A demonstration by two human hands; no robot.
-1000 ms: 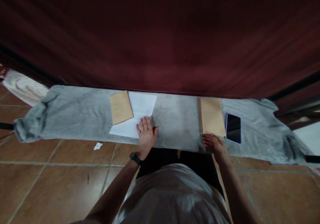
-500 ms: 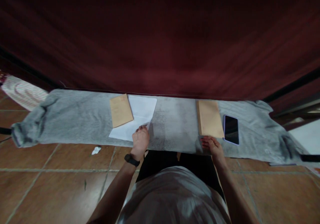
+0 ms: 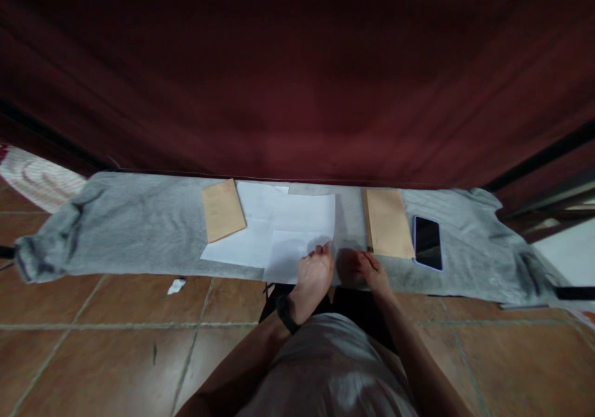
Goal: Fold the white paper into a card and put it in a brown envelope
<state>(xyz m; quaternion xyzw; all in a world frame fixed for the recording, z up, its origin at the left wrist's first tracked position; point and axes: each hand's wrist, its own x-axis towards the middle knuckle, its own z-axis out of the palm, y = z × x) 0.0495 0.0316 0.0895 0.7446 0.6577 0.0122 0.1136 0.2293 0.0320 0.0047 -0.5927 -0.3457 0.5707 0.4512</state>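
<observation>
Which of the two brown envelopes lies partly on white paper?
The left envelope, tilted over the far-left corner of the white paper. The right envelope lies straight on the grey cloth, beside the phone.

2 tan envelopes (image 3: 223,210) & 2 white sheets (image 3: 302,219) are lying on 1 grey cloth (image 3: 139,231), w/ 1 phone (image 3: 427,242). 1 paper scrap (image 3: 176,286) is lying on the floor tiles (image 3: 93,342). 2 hands are showing: left hand (image 3: 313,277), right hand (image 3: 367,268), w/ 1 wristband (image 3: 283,313).
</observation>
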